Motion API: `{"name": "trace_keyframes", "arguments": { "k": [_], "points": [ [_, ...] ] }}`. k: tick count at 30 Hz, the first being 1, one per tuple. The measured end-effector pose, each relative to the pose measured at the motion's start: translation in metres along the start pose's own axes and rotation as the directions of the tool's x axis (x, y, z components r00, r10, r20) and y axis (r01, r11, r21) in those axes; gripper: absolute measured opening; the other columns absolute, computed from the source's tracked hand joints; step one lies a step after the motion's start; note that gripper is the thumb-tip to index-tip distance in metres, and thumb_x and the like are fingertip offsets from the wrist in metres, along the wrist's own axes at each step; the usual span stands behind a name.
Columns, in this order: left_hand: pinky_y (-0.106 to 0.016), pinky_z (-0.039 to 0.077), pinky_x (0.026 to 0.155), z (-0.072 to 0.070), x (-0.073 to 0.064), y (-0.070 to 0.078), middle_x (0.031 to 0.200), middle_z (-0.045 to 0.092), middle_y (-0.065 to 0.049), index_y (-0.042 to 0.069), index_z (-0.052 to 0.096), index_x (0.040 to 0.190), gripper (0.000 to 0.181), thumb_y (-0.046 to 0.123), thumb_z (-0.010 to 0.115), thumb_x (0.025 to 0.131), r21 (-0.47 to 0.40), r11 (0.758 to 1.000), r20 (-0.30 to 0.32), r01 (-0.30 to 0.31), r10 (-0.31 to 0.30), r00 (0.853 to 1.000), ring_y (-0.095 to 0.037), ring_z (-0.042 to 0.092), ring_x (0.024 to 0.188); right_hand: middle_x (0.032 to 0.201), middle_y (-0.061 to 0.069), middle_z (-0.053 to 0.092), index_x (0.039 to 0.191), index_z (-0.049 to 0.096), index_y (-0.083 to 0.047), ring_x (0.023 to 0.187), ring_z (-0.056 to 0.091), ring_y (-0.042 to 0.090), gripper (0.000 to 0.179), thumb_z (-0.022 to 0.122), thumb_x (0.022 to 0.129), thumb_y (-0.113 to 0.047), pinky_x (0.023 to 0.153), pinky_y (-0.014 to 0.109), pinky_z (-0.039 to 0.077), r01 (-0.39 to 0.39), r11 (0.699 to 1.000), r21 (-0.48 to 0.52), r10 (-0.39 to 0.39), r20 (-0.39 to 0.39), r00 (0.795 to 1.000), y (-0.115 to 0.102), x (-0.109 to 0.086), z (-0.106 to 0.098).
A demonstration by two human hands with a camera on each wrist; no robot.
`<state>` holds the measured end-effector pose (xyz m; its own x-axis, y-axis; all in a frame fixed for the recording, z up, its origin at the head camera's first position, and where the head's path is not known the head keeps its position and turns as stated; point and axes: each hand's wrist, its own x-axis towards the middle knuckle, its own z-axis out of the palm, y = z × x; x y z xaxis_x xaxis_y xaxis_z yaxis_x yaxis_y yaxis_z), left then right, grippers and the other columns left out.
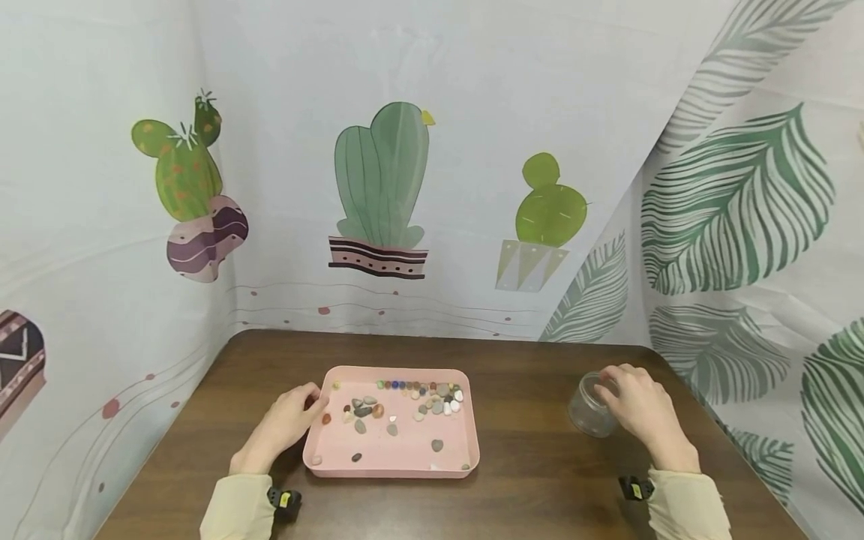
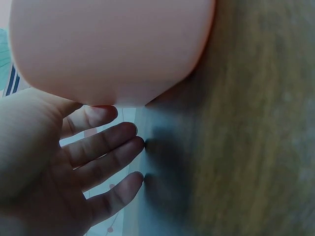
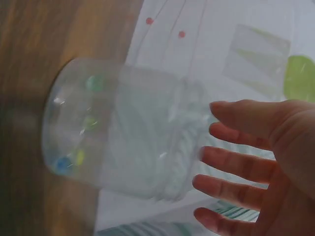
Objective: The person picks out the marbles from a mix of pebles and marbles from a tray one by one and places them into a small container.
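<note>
A pink tray (image 1: 391, 463) lies mid-table with several pebbles (image 1: 364, 410) and a row of small coloured beads (image 1: 405, 385) in it. My left hand (image 1: 290, 421) rests against the tray's left rim. In the left wrist view its fingers (image 2: 98, 147) are spread and relaxed beside the tray's outer wall (image 2: 108, 49). At the right stands a clear glass jar (image 1: 589, 409) with my right hand (image 1: 641, 409) at its rim. In the right wrist view the jar (image 3: 123, 128) holds a few coloured beads (image 3: 64, 162), and the fingers (image 3: 231, 164) are spread next to its mouth, not wrapped round it.
The brown wooden table (image 1: 540, 465) is closed in by printed curtains: cactus pictures (image 1: 381, 187) at the back and left, leaf patterns (image 1: 736, 210) on the right. The jar stands near the table's right edge. A small device is strapped at each wrist (image 1: 634, 487).
</note>
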<state>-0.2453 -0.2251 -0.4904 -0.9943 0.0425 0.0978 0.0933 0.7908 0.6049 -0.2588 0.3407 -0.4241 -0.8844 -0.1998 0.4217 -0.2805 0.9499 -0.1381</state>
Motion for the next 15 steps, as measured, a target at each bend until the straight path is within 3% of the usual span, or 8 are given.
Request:
{"name": "trace_keyframes", "arguments": {
  "k": [8,15],
  "points": [
    [-0.033,0.039,0.060,0.000,-0.002,0.004,0.075,0.051,-0.001,0.012,0.060,0.092,0.012,0.022,0.060,0.098,-0.021,1.000,0.003,0.007,-0.007,1.000,-0.017,0.047,0.069,0.097,0.010,0.067,0.097,0.069,-0.008,0.089,0.062,0.038,0.020,0.078,0.081,-0.018,0.066,0.057,0.047,0.110,0.994,-0.015,-0.110,-0.027,0.994,-0.044,0.003,-0.005],
    [-0.033,0.039,0.061,-0.001,-0.001,0.002,0.077,0.052,-0.001,0.012,0.060,0.094,0.012,0.023,0.059,0.098,-0.011,1.000,0.002,0.007,-0.007,1.000,-0.017,0.048,0.071,0.096,-0.002,0.067,0.097,0.069,-0.018,0.085,0.066,0.024,0.019,0.078,0.083,-0.027,0.063,0.046,0.050,0.159,0.982,0.102,-0.170,0.112,0.979,-0.095,0.005,0.010]
  ]
}}
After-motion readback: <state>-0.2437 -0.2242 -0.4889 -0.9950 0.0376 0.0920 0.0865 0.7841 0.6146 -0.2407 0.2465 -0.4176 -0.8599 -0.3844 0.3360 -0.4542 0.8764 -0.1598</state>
